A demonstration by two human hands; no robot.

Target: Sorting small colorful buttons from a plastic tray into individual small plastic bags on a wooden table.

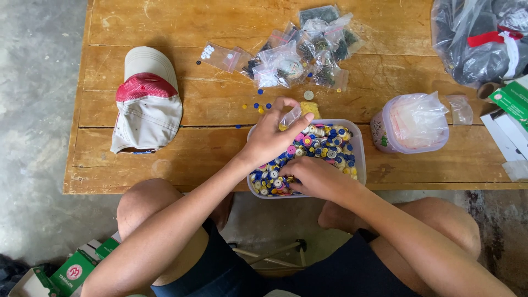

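Wooden table point(165, 159), one button tub point(358, 144), two hands point(272, 137) point(313, 176)

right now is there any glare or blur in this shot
Head view: soft, even daylight, faint shadows; mild glare on the plastic bags and big bag; buttons in the tub sharp; left hand and right hand unblurred.

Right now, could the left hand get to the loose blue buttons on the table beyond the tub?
Probably yes. The left hand pinches a small clear bag over the button tub, and the loose blue buttons lie just beyond it on open wood, nothing between. The bag occupies its fingers, though.
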